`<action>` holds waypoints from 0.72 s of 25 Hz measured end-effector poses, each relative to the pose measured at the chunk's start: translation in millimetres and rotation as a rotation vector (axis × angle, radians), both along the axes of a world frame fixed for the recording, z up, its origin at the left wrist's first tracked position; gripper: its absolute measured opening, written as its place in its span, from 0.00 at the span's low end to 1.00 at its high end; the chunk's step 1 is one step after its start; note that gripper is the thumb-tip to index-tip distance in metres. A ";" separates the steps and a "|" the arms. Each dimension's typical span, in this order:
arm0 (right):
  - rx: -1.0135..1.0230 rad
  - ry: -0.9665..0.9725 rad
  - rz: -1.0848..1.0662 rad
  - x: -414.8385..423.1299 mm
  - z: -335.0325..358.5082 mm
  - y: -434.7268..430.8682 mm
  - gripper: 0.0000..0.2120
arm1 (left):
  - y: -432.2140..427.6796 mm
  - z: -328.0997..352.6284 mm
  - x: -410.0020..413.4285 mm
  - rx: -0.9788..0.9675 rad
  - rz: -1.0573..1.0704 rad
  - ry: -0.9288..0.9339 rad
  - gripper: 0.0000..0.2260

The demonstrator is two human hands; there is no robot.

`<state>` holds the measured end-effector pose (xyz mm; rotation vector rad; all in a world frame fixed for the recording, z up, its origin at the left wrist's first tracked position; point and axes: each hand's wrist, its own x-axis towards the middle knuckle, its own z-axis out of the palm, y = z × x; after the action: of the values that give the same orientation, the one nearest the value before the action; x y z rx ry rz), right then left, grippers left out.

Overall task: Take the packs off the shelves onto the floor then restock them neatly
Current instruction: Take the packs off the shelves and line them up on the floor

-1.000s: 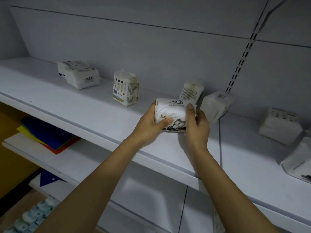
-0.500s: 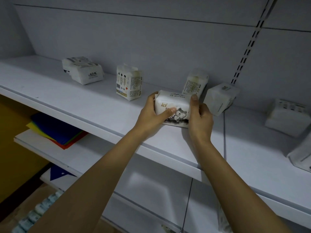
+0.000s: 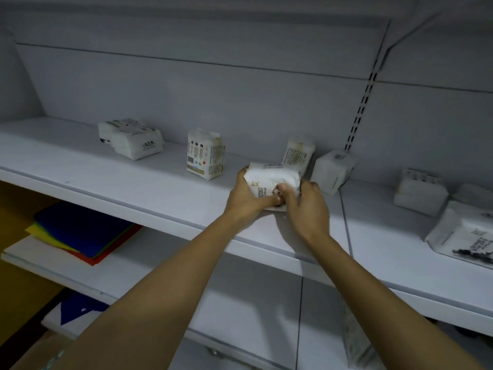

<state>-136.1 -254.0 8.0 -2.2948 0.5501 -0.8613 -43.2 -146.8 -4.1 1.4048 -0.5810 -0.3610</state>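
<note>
White kol pack [image 3: 268, 178] was gripped by left hand [image 3: 248, 200] and right hand [image 3: 306, 209], fingers curled round it, at the upper shelf [image 3: 120, 177].

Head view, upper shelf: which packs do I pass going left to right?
stacked pair of packs → upright pack → held kol pack → tilted cube-shaped pack → blocky pack → flat printed pack at the right edge.

You've got nine white soft-wrapped packs [image 3: 205, 156] on the upper grey shelf [image 3: 80, 166]: two at left, four around the centre, three at right. One stack of coloured flat sheets [image 3: 85, 231] sits lower left.
</note>
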 end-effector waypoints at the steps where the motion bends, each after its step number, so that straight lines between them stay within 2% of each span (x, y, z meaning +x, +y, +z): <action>1: -0.032 -0.027 -0.014 -7.9 5.9 8.9 0.22 | 9.1 3.4 -6.3 -0.016 -0.001 -0.024 0.42; 4: -0.025 -0.169 0.021 -26.0 17.1 57.3 0.21 | 58.6 15.8 -20.4 -0.039 0.025 -0.144 0.41; 7: 0.003 -0.276 0.096 -26.1 12.2 134.7 0.20 | 138.5 19.3 -24.9 -0.079 0.089 -0.181 0.40; 9: 0.095 -0.300 0.189 -19.9 1.6 193.6 0.21 | 205.4 16.2 -26.5 -0.027 0.144 -0.189 0.40; 11: 0.297 -0.298 0.306 -15.2 -10.9 247.3 0.22 | 270.5 6.3 -23.7 0.024 0.161 -0.200 0.39; 13: 0.617 -0.230 0.380 -13.3 -28.8 296.0 0.24 | 334.5 -10.3 -21.0 0.112 0.179 -0.221 0.38; 15: 0.939 -0.018 0.420 -10.3 -48.5 334.4 0.31 | 387.3 -33.5 -20.3 0.195 0.173 -0.190 0.37; 16: 1.032 0.110 0.442 -7.9 -58.5 348.7 0.34 | 406.6 -44.1 -20.2 0.225 0.162 -0.153 0.37; 18: 1.152 0.257 0.491 -0.1 -78.3 371.7 0.31 | 435.8 -68.7 -16.6 0.277 0.149 -0.092 0.38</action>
<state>-136.1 117.8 -70.3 -1.3417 0.3924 0.0550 -59.8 289.0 -72.8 1.7277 -0.5106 -0.2658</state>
